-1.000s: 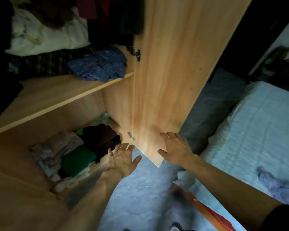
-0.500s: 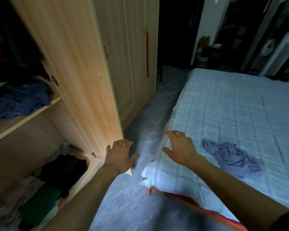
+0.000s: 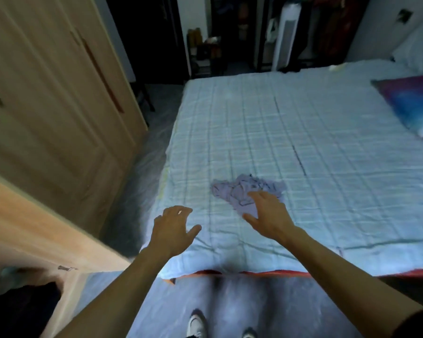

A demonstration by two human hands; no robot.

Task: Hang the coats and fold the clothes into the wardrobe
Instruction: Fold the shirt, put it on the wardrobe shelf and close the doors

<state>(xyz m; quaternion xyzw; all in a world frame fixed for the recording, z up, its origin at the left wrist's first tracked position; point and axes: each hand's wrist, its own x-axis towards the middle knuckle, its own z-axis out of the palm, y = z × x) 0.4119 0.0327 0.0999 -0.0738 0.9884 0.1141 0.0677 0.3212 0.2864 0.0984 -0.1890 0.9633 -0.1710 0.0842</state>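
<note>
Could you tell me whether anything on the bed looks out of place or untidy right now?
Yes: a purple-grey garment lies crumpled and unfolded on the blue checked bedspread, with the open right hand reaching over it.

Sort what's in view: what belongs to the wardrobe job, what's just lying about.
Job: crumpled lilac garment on the bed; wardrobe with its near door open; dark clothes inside it; left hand and right hand, both open.
Lying about: colourful pillow; white tower appliance by the far wall.

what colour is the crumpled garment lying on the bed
Pale lavender-grey garment, seen in the head view.
</note>
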